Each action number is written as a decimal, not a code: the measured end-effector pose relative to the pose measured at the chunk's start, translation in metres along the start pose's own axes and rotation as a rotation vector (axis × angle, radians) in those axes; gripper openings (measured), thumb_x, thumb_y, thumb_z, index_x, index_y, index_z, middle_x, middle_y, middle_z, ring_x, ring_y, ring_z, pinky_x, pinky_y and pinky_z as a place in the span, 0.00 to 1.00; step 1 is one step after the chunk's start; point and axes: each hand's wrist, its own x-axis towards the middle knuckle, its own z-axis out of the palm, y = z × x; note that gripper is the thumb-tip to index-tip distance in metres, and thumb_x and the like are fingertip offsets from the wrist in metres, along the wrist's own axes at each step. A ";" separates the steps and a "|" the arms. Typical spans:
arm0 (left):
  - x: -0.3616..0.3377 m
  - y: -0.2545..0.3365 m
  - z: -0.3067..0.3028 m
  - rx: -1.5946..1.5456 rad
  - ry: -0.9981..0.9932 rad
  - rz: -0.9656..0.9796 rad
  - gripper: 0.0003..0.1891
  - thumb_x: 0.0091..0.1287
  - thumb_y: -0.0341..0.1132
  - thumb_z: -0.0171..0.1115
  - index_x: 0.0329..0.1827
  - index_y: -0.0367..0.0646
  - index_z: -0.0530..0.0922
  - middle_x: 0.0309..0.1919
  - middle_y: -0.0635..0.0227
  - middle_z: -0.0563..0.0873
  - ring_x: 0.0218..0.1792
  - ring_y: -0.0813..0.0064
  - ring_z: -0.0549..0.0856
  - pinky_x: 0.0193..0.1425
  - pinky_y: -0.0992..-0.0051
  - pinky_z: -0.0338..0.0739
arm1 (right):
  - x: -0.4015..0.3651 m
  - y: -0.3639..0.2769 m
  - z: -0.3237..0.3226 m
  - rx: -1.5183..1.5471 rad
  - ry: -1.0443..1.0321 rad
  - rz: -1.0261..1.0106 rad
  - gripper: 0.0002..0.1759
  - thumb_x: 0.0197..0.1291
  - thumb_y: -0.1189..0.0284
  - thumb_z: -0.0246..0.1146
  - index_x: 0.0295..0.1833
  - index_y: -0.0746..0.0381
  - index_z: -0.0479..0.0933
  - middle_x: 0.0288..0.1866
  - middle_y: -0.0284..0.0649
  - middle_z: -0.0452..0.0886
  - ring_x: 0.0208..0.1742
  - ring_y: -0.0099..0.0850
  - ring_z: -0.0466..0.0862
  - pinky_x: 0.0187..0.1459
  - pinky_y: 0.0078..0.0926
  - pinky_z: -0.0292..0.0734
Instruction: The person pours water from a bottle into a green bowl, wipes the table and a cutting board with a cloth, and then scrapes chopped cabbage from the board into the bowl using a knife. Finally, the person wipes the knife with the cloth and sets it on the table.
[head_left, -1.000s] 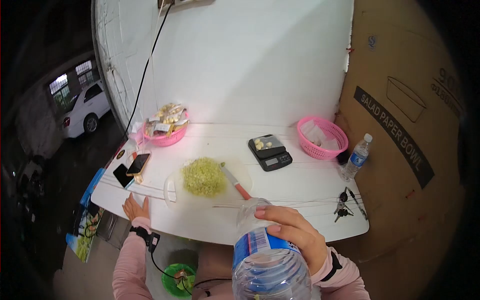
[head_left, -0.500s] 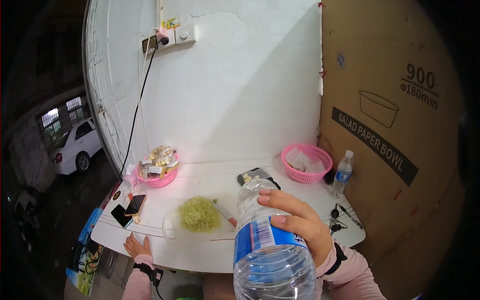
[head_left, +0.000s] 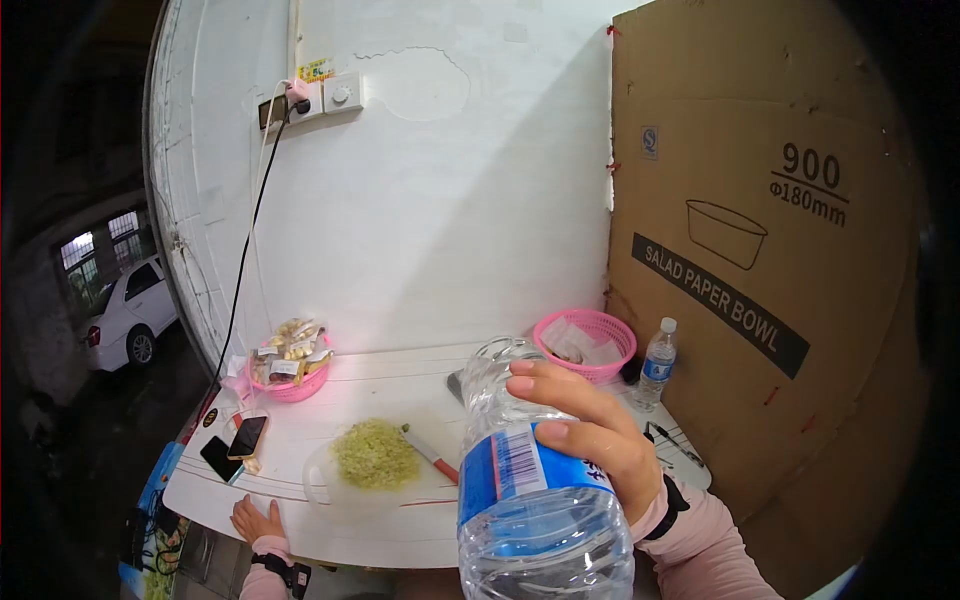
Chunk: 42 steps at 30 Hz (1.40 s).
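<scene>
The right hand [head_left: 608, 447] has its fingers bent part way round the big bottle [head_left: 540, 515], up close over the near side of the table [head_left: 300, 535]. The bottle leans, and I cannot see its mouth or what its far end touches. The left hand [head_left: 258, 518] is open, fingers a bit apart, on the table's near edge at the left, with nothing seen in it. Two phones [head_left: 248, 438] [head_left: 221, 459] lie just past it. The green bits [head_left: 378, 455] sit in a heap on the board [head_left: 322, 482]; they look all cut up small, and I see no big bits left there. The knife [head_left: 432, 455] is down beside them, with no hand on it. Further back, the left basket [head_left: 290, 388] has little bags [head_left: 285, 370] in it, near the back left corner. The right basket [head_left: 600, 374] is near the back right corner, just beside the small bottle [head_left: 657, 368].
</scene>
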 end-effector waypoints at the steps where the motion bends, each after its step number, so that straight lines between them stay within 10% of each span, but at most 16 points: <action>1: 0.001 0.001 -0.001 0.005 -0.006 -0.007 0.32 0.58 0.47 0.61 0.60 0.37 0.62 0.57 0.49 0.67 0.63 0.54 0.61 0.71 0.55 0.45 | 0.001 0.001 -0.002 -0.012 -0.007 -0.006 0.29 0.45 0.73 0.70 0.54 0.65 0.68 0.56 0.58 0.71 0.57 0.53 0.73 0.56 0.44 0.67; 42: 0.000 -0.007 0.010 -0.016 0.117 0.036 0.28 0.54 0.42 0.65 0.54 0.38 0.65 0.50 0.52 0.69 0.58 0.54 0.64 0.69 0.55 0.49 | 0.011 -0.020 -0.017 -0.031 0.080 -0.031 0.29 0.44 0.74 0.71 0.54 0.65 0.69 0.54 0.56 0.72 0.58 0.52 0.72 0.60 0.49 0.63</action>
